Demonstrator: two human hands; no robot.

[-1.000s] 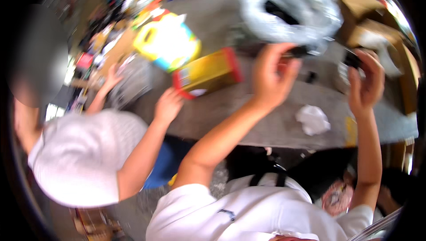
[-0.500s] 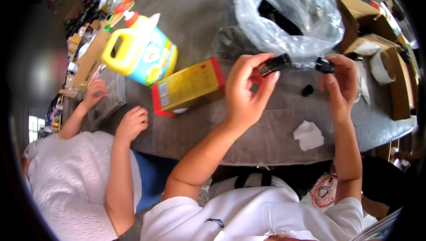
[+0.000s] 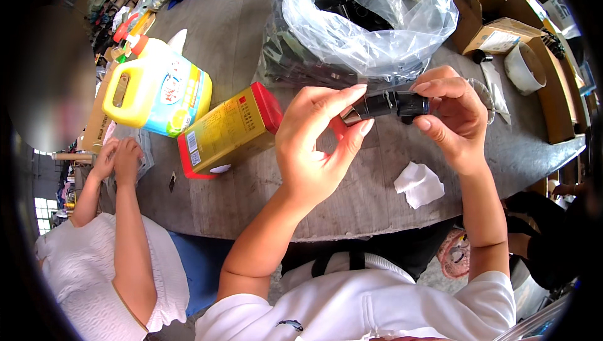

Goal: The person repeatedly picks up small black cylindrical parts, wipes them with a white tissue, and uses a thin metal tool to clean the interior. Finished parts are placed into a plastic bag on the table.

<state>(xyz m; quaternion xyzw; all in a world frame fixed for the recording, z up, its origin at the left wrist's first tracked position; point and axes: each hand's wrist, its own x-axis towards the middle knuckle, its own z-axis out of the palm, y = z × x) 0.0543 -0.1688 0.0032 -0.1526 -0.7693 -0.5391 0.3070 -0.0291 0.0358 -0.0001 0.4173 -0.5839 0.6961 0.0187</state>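
My left hand (image 3: 320,143) pinches a short shiny black tube (image 3: 375,105) between thumb and fingertips. At the tube's right end sits a black ridged fitting (image 3: 411,105), gripped by the thumb and fingers of my right hand (image 3: 461,121). The two black parts meet end to end above the table; how far one goes into the other cannot be made out. Behind them stands a large clear plastic bag (image 3: 402,49) holding many black pieces. A crumpled white scrap of paper (image 3: 419,185) lies below my right hand.
A red and gold tin (image 3: 229,134) lies left of my hands, beside a yellow pump jug (image 3: 164,90). At the left, another person's hands (image 3: 119,159) are by a clear container. Cardboard boxes (image 3: 556,90) and a white bowl (image 3: 525,70) stand at the right.
My hands have come together: the tube and the fitting, apart before, now meet. The view has shifted, and the other person's hands have drawn close to each other.
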